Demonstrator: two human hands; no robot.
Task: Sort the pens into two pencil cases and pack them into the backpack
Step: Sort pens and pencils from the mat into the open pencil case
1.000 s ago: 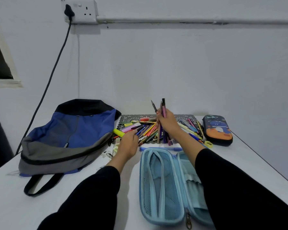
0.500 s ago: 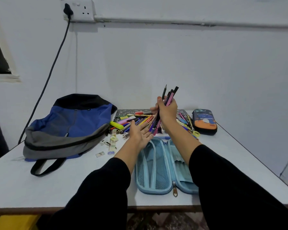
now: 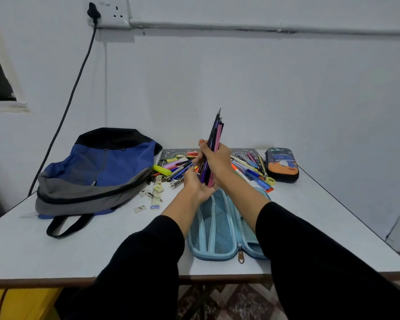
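Backpack (image 3: 97,172) left of pen pile (image 3: 247,168); open case (image 3: 217,234) in front.

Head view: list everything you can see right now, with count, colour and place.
backpack: one, blue, grey and black, table's left.
open pencil case: one, light blue, near edge, centre.
closed pencil case: one, dark with orange print, far right.
loose pens: many, mixed colours, far centre.
pen bundle: several, purple, pink, black, held upright, centre.
table: one, white.
wall socket: one, white, black plug, upper left.
left hand: one, touches pen bundle's lower ends.
right hand: one, grips pen bundle.
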